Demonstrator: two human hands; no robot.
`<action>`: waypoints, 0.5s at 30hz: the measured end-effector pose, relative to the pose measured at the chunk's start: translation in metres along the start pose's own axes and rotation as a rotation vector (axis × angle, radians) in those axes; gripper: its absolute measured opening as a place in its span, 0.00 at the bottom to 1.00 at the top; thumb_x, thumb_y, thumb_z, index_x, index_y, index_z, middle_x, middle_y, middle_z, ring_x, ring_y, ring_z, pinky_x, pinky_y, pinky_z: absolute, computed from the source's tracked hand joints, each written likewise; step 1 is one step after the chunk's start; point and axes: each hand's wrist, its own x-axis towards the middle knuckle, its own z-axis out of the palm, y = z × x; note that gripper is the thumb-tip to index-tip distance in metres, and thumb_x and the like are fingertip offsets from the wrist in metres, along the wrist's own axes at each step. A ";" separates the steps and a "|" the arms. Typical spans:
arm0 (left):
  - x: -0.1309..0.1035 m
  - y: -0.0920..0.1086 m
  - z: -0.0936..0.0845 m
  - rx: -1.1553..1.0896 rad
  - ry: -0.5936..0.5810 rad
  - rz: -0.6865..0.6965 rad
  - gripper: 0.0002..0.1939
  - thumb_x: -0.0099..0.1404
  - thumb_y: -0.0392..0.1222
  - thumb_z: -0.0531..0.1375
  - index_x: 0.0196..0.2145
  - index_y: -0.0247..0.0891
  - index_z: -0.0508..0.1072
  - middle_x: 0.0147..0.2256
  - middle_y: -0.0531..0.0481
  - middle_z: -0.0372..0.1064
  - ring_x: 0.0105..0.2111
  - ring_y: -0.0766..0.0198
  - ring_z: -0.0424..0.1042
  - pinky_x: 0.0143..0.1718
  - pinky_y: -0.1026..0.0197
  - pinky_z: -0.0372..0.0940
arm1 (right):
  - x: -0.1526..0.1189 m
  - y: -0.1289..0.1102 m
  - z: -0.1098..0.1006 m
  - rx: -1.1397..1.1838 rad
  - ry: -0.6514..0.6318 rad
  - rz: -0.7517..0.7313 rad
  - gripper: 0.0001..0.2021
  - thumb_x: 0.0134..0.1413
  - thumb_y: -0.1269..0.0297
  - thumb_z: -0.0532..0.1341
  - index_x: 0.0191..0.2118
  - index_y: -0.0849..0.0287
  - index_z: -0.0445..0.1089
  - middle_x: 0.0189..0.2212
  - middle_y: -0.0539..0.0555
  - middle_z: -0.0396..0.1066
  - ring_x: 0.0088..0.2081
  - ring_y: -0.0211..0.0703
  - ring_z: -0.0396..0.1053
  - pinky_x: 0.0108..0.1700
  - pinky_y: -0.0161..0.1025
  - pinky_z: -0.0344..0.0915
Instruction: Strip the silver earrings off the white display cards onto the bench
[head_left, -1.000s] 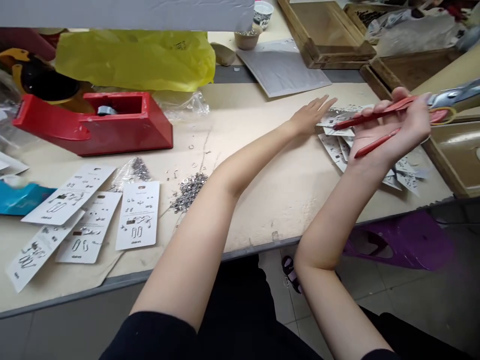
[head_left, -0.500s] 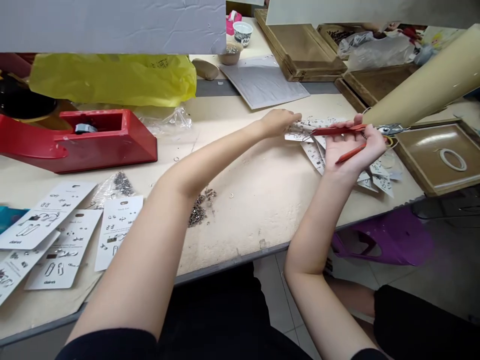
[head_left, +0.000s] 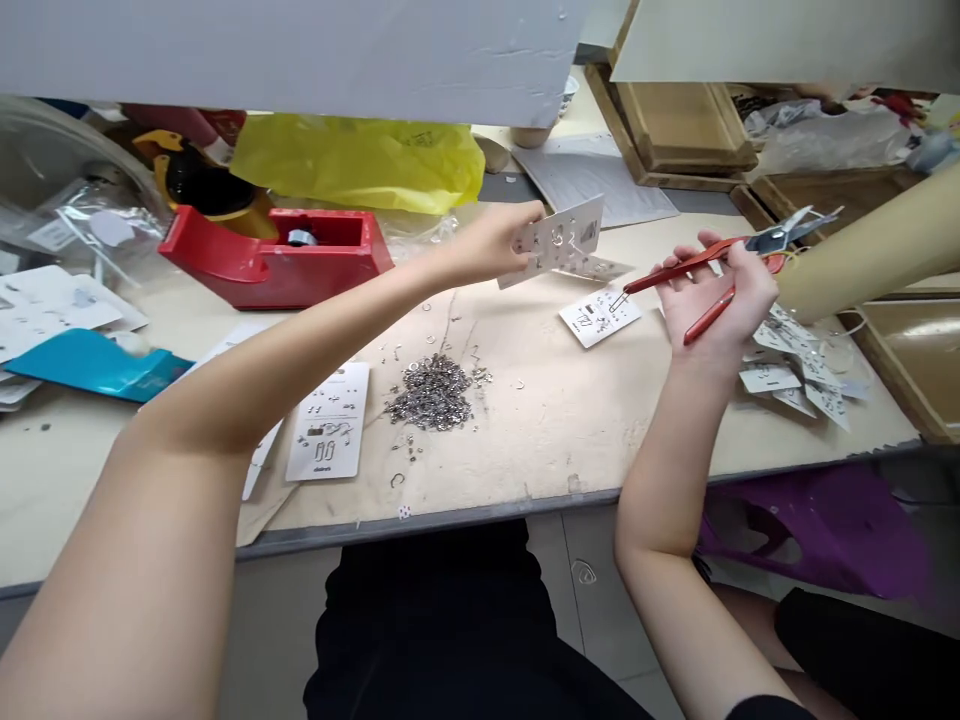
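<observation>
My left hand [head_left: 491, 245] is closed on white earring cards [head_left: 561, 238] with small metal jewellery on them, lifted above the bench. In my right hand [head_left: 716, 300], palm up, lie red-handled pliers [head_left: 694, 268], their metal jaws pointing to the upper right and one handle across the palm. Just left of the right fingers, another earring card [head_left: 600, 317] rests at a tilt, close to the tip of a red handle. A heap of small metal rings [head_left: 433, 392] lies on the bench in front of me. Right of my right wrist is a fanned pile of cards [head_left: 799, 360].
A red tape dispenser [head_left: 277, 262] and a yellow plastic bag [head_left: 360, 160] stand behind my left arm. One card [head_left: 328, 420] lies near the front edge. Wooden trays [head_left: 686, 125] and a large beige roll [head_left: 870, 240] occupy the right back. A purple stool [head_left: 817, 530] sits below the bench.
My left hand has drawn the cards leftward and up, away from the right hand. A single card now lies between the hands. The view has swung left, showing more of the ring heap.
</observation>
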 end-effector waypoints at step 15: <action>-0.147 0.030 -0.080 -0.220 0.060 -0.320 0.21 0.57 0.47 0.67 0.47 0.39 0.74 0.48 0.44 0.73 0.52 0.52 0.71 0.57 0.46 0.66 | -0.118 0.069 0.092 -0.247 -0.746 0.393 0.19 0.39 0.59 0.74 0.38 0.52 0.68 0.36 0.50 0.71 0.39 0.44 0.72 0.40 0.44 0.74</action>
